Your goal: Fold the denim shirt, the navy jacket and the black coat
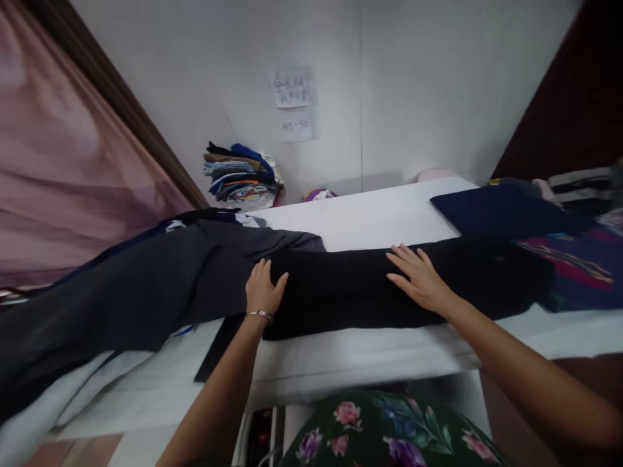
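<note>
A pair of black trousers (341, 292), folded lengthwise, lies stretched across the white-covered table (370, 211). My left hand (264, 288), with a bracelet at the wrist, rests flat at the left end of the trousers, fingers stretched out. Farther right, my right hand (418, 279) lies palm down on their upper part with the fingers spread. Neither hand grips anything. Just left of my left hand, a dark grey garment (160, 285) is spread over other clothes, and its edge meets the black trousers.
Folded clothes are stacked in a pile (243, 175) against the wall at the back. A navy garment (506, 207) and a patterned purple garment (588, 266) lie at the right. Paper signs (294, 87) hang on the wall, and a pink curtain (63, 143) covers the left side.
</note>
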Demonstrator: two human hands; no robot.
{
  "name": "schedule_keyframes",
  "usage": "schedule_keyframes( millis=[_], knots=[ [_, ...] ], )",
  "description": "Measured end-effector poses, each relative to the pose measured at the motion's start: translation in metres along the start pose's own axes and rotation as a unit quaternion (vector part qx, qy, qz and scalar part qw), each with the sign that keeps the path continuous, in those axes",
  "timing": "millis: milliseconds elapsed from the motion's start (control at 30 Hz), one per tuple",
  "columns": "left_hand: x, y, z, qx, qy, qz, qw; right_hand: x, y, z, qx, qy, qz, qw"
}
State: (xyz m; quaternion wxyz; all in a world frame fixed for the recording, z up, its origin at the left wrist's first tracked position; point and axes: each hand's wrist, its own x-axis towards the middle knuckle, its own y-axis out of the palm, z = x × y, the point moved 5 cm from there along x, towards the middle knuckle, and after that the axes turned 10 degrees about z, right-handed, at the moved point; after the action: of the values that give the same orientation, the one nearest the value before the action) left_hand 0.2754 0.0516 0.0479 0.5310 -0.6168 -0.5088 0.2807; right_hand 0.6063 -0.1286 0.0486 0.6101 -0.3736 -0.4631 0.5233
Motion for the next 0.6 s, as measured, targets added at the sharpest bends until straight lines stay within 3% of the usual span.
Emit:
schedule_keyframes(
  millis=[100,233,367,500,600],
  knots=[
    [-0.009,0.004,0.039,-0.065,-0.114,0.067,0.989,0.027,0.009,0.044,0.019,-0.045,0.001,0.999],
    [-0.015,0.014,0.068,-0.174,-0.191,0.147,0.955,0.052,0.049,0.066,-0.003,-0.038,0.07,0.997],
    [-0.017,0.02,0.071,-0.25,-0.222,0.187,0.924,0.055,0.088,0.063,-0.034,-0.035,0.107,0.993],
    [-0.019,0.027,0.061,-0.324,-0.215,0.223,0.894,0.051,0.095,0.059,-0.049,-0.044,0.086,0.994],
    [-0.02,0.03,0.052,-0.434,-0.207,0.239,0.843,0.051,0.093,0.059,-0.057,-0.047,0.084,0.994]
  ],
)
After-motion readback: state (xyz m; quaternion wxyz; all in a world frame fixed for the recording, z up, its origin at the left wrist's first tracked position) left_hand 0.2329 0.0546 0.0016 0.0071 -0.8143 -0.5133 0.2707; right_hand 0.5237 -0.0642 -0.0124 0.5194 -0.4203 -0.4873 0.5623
